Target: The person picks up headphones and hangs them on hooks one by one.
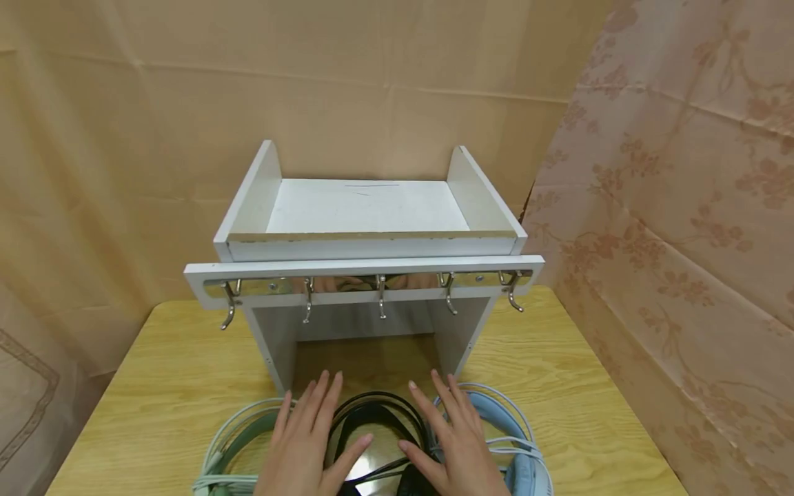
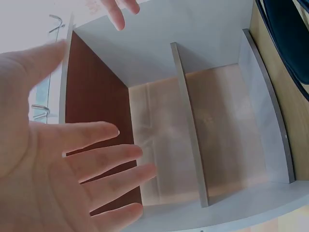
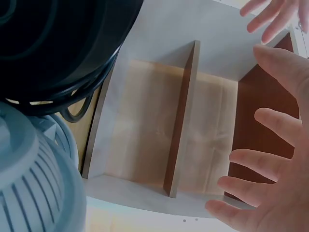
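Observation:
In the head view my left hand [image 1: 304, 444] and right hand [image 1: 455, 441] hover palms down with fingers spread, holding nothing. Below and between them lies a black headset [image 1: 370, 411] with its cable in loops, partly covered by the hands. A green headset [image 1: 245, 441] lies beside my left hand, and a blue headset [image 1: 524, 468] beside my right, both with coiled cables. Past the fingertips stands a white wooden shelf rack [image 1: 372, 246] with several metal hooks [image 1: 381, 296] along its front rail. Both wrist views show straight fingers in front of the rack's open underside.
The rack stands on a wood-grain table [image 1: 589, 413]. Behind it hangs a beige cloth [image 1: 384, 83], and a flowered cloth [image 1: 682, 207] hangs at the right. The rack's upper tray [image 1: 369, 207] has raised sides.

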`<state>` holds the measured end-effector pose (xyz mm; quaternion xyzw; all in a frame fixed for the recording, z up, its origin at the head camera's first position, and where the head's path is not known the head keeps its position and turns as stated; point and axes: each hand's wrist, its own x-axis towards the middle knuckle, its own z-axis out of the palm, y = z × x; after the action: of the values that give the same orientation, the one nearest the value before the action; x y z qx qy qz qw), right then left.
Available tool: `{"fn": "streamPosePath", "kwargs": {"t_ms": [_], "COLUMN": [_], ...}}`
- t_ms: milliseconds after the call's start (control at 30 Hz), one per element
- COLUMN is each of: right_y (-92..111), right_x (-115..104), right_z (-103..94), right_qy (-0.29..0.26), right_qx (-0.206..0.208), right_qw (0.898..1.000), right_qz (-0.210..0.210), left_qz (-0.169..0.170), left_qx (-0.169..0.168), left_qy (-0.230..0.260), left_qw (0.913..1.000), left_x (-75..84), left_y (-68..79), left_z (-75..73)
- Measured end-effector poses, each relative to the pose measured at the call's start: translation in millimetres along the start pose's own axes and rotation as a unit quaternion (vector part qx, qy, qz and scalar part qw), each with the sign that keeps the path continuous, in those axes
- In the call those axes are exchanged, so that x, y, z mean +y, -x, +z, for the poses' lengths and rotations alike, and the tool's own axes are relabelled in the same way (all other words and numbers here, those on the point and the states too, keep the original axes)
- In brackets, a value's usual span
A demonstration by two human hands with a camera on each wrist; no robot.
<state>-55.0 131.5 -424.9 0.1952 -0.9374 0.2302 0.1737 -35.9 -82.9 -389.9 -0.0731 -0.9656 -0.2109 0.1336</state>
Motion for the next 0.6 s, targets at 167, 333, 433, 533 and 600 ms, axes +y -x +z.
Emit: {"fn": "streamPosePath", "kwargs": {"t_ms": [167, 333, 433, 533, 600], "right_y": [0, 0, 0, 0, 0], "right_x": [-1, -1, -1, -1, -1], "right_z": [-0.9, -2.0, -1.7, -1.5, -1.2], "right_qy": [-0.010, -0.021, -0.022, -0.018, -0.015], "right_qx": [0.005, 0.008, 0.012, 0.012, 0.010], "right_qw": [1.000, 1.000, 1.000, 1.000, 1.000], "right_qz": [-0.003, -0.005, -0.009, -0.005, -0.001], "left_qz": [0.040, 0.079, 0.091, 0.097, 0.099], "left_qx": [0.048, 0.109, 0.139, 0.159, 0.174], "left_qy": [-0.021, -0.030, -0.029, -0.018, -0.006], "left_qw": [0.9978, 0.9905, 0.9857, 0.9823, 0.9797], "left_x": [-1.2, -2.8, -3.2, -3.4, -3.6], "left_y": [-2.6, -6.1, -7.1, -8.6, -9.7], "left_z": [-5.5, -10.3, -12.8, -15.7, -17.8]}}
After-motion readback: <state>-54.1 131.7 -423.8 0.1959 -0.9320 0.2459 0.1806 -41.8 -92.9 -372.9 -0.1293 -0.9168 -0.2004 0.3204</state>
